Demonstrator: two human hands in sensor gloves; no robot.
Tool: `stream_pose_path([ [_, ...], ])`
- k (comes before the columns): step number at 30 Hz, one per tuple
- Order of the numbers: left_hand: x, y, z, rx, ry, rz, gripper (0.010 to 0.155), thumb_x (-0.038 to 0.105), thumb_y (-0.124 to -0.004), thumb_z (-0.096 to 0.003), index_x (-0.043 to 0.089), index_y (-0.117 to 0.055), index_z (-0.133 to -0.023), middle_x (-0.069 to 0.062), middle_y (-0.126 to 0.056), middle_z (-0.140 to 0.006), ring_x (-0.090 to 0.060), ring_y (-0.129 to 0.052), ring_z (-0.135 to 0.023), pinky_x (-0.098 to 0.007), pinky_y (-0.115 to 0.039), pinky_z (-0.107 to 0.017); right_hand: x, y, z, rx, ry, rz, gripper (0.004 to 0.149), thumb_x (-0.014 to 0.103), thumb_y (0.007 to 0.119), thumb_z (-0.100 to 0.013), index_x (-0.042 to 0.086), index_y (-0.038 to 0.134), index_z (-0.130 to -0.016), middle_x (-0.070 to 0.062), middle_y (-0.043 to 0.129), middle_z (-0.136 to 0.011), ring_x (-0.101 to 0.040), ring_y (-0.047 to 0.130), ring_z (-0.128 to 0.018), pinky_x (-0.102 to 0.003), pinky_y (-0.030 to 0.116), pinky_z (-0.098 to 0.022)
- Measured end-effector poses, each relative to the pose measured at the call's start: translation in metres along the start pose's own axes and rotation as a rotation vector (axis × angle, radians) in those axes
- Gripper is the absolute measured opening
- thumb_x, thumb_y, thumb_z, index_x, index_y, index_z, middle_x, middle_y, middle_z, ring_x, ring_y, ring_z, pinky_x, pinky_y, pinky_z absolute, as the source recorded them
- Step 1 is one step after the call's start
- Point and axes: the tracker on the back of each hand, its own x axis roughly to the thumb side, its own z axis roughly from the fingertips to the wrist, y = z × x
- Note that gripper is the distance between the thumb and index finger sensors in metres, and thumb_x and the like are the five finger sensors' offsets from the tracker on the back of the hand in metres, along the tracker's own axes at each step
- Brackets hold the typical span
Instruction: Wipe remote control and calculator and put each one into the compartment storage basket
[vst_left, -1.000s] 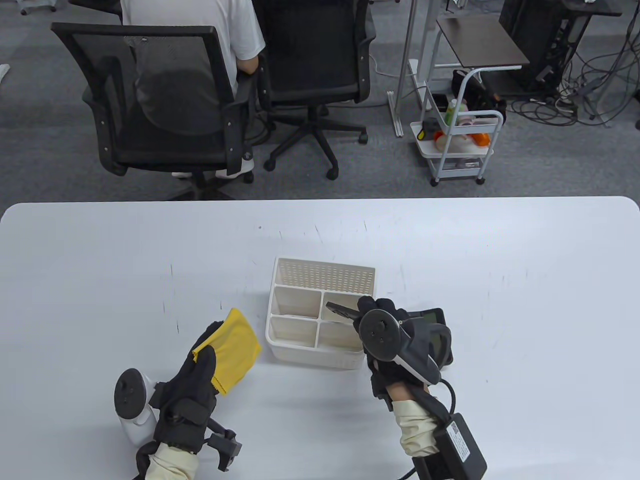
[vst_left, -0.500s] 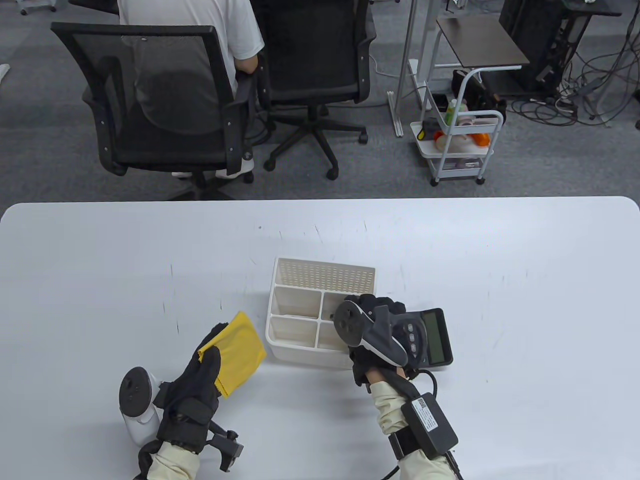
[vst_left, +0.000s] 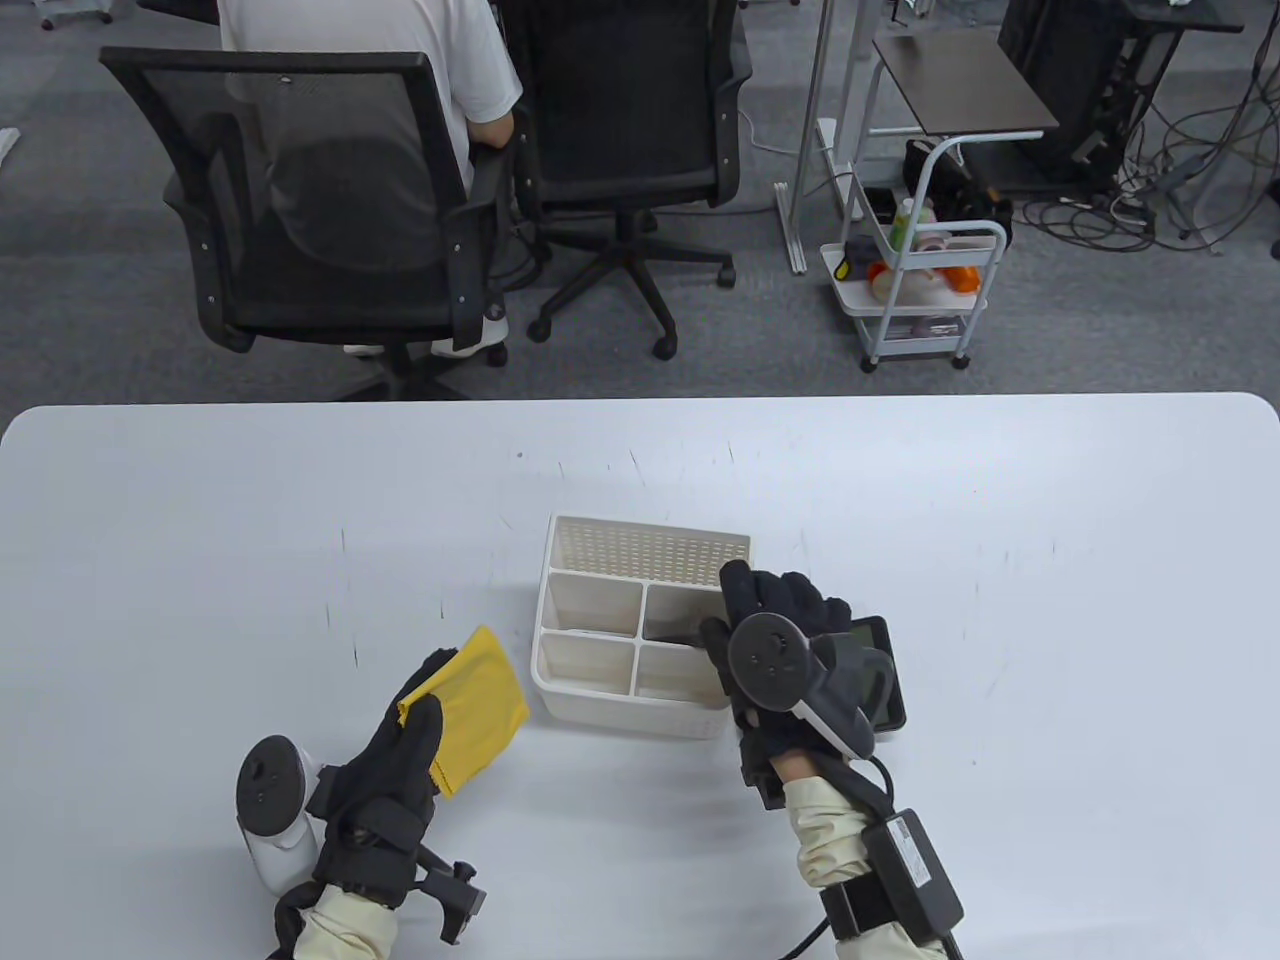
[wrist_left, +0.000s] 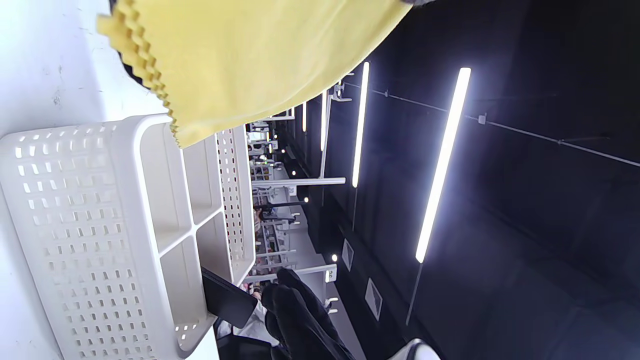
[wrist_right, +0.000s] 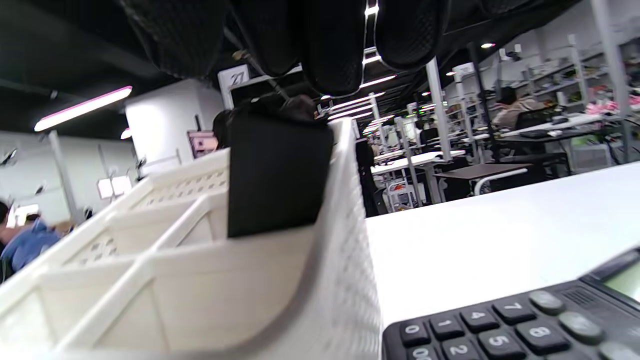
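The black remote control (vst_left: 672, 632) stands tilted in the far right compartment of the white storage basket (vst_left: 600, 535). In the right wrist view the remote control (wrist_right: 277, 175) leans on the basket (wrist_right: 325, 280) wall, with my fingertips (wrist_right: 330, 50) just above it and a small gap between. My right hand (vst_left: 740, 605) hovers over the basket's right edge with straight fingers. The calculator (vst_left: 880, 660) lies on the table right of the basket, half hidden under that hand's tracker. My left hand (vst_left: 415, 715) holds the yellow cloth (vst_left: 475, 695) left of the basket.
The white table (vst_left: 900, 500) stretches wide to the right and behind the basket. Beyond its far edge stand two black office chairs (vst_left: 330, 200), one with a seated person, and a white cart (vst_left: 920, 290).
My right hand carried the remote control over the basket, set it into the far right compartment, and its fingers have come off it. The left hand with the cloth barely moved.
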Motion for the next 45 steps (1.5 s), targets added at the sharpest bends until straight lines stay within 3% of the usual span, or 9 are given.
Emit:
stream_pose_path([
  [7, -0.001, 0.001, 0.0, 0.006, 0.011, -0.018, 0.054, 0.043, -0.054, -0.0607, 0.023, -0.053, -0.111, -0.019, -0.072, -0.108, -0.044, -0.085, -0.091, -0.053, -0.08, -0.062, -0.058, -0.001, 0.009, -0.03, 0.196, -0.043, 0.069, 0.042, 0.075, -0.055, 0.005, 0.059, -0.112, -0.025, 0.063, -0.11, -0.056, 0.052, -0.098, -0.078, 0.041, -0.062],
  [15, -0.002, 0.001, 0.001, 0.012, 0.021, -0.024, 0.054, 0.043, -0.054, -0.0607, 0.022, -0.053, -0.111, -0.019, -0.072, -0.107, -0.045, -0.086, -0.091, -0.053, -0.08, -0.062, -0.117, 0.031, 0.012, 0.172, 0.467, -0.007, 0.081, 0.044, 0.076, -0.054, 0.001, 0.045, -0.115, -0.03, 0.049, -0.116, -0.059, 0.045, -0.099, -0.076, 0.04, -0.063],
  [20, -0.002, 0.001, 0.001, 0.011, 0.028, -0.03, 0.054, 0.043, -0.054, -0.0606, 0.022, -0.053, -0.111, -0.02, -0.073, -0.107, -0.045, -0.086, -0.091, -0.053, -0.08, -0.062, -0.139, 0.047, 0.014, 0.259, 0.584, 0.095, 0.081, 0.045, 0.077, -0.053, -0.003, 0.05, -0.113, -0.028, 0.064, -0.105, -0.055, 0.053, -0.094, -0.073, 0.043, -0.064],
  [24, -0.003, 0.001, 0.001, 0.006, 0.033, -0.036, 0.054, 0.043, -0.054, -0.0606, 0.022, -0.053, -0.11, -0.02, -0.073, -0.107, -0.045, -0.086, -0.091, -0.053, -0.08, -0.062, -0.15, 0.051, 0.014, 0.275, 0.64, 0.11, 0.072, 0.047, 0.076, -0.052, -0.001, 0.07, -0.105, -0.024, 0.072, -0.096, -0.052, 0.056, -0.092, -0.071, 0.045, -0.064],
  [29, -0.004, 0.001, 0.0, 0.005, 0.038, -0.046, 0.054, 0.043, -0.054, -0.0606, 0.021, -0.053, -0.11, -0.02, -0.073, -0.107, -0.045, -0.086, -0.091, -0.053, -0.08, -0.062, -0.156, 0.051, 0.013, 0.247, 0.692, 0.003, 0.058, 0.038, 0.08, -0.051, 0.001, 0.082, -0.095, -0.022, 0.074, -0.09, -0.05, 0.056, -0.091, -0.07, 0.045, -0.064],
  [34, -0.003, 0.001, 0.0, 0.01, 0.035, -0.038, 0.054, 0.043, -0.054, -0.0605, 0.022, -0.053, -0.11, -0.019, -0.073, -0.107, -0.045, -0.086, -0.091, -0.053, -0.08, -0.062, -0.159, 0.049, 0.011, 0.289, 0.76, -0.087, 0.052, 0.033, 0.08, -0.052, 0.0, 0.081, -0.092, -0.023, 0.067, -0.091, -0.051, 0.047, -0.093, -0.069, 0.043, -0.064],
  [39, 0.001, 0.003, 0.001, 0.02, 0.018, -0.027, 0.054, 0.043, -0.054, -0.0606, 0.022, -0.053, -0.11, -0.019, -0.073, -0.107, -0.045, -0.086, -0.09, -0.053, -0.08, -0.062, -0.159, 0.045, 0.017, 0.23, 0.796, -0.27, 0.047, 0.029, 0.08, -0.052, 0.0, 0.077, -0.089, -0.025, 0.064, -0.09, -0.051, 0.049, -0.092, -0.067, 0.048, -0.063],
  [45, 0.003, 0.002, 0.0, 0.017, 0.008, -0.018, 0.054, 0.043, -0.054, -0.0607, 0.022, -0.053, -0.11, -0.019, -0.073, -0.107, -0.045, -0.086, -0.091, -0.053, -0.08, -0.062, -0.153, 0.04, 0.032, 0.115, 0.771, -0.439, 0.045, 0.027, 0.074, -0.055, 0.002, 0.069, -0.092, -0.025, 0.062, -0.093, -0.05, 0.074, -0.083, -0.061, 0.069, -0.055],
])
